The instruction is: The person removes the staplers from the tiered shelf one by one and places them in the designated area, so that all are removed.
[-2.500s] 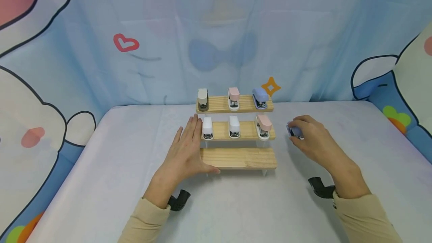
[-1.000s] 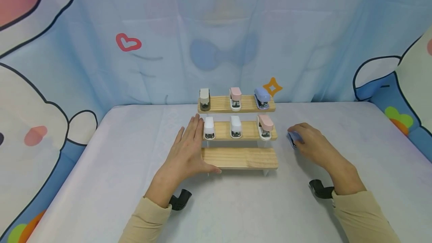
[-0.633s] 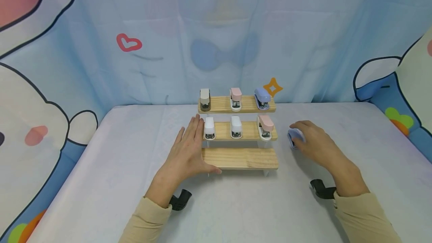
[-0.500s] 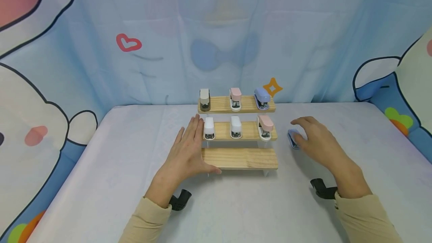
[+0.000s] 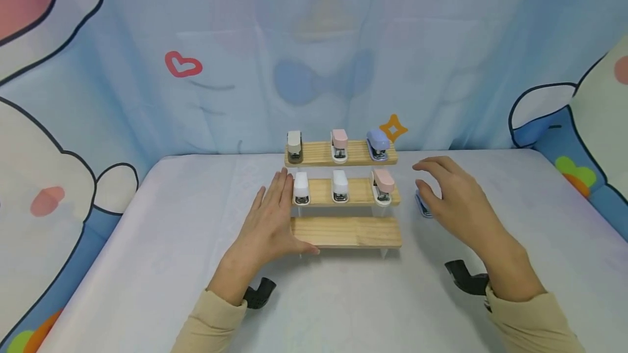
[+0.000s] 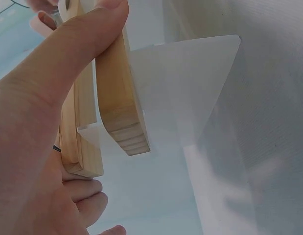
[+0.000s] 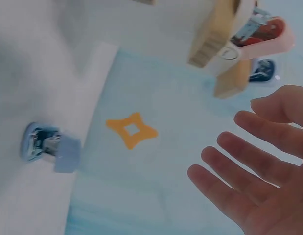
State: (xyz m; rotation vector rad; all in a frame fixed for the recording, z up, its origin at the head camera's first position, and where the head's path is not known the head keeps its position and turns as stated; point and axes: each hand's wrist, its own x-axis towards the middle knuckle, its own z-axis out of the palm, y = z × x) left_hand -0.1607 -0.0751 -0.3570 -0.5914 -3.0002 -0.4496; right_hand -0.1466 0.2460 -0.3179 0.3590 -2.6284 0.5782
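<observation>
My left hand [image 5: 270,227] lies along the left end of a three-tier wooden display stand [image 5: 348,232], fingers straight, thumb at the lowest shelf's front edge. In the left wrist view that thumb [image 6: 68,49] touches the board. My right hand [image 5: 461,206] hovers right of the stand with fingers spread and nothing held. Partly behind it, a small blue stapler [image 5: 423,206] stands on the table; the right wrist view shows this stapler [image 7: 67,154] apart from the fingertips. White staplers [image 5: 340,184] and a pink stapler [image 5: 383,181] stand on the middle shelf.
The top shelf bears a grey-white stapler [image 5: 294,143], a pink-and-white stapler [image 5: 339,143] and a blue-violet stapler [image 5: 378,140]. Clear supports [image 6: 185,83] hold up the boards. A white cloth covers the table [image 5: 343,309]; a printed blue curtain [image 5: 235,113] hangs behind.
My right hand held the blue stapler, set it down on the table beside the stand, then let go and rose off it with fingers spreading. The left hand has stayed against the stand.
</observation>
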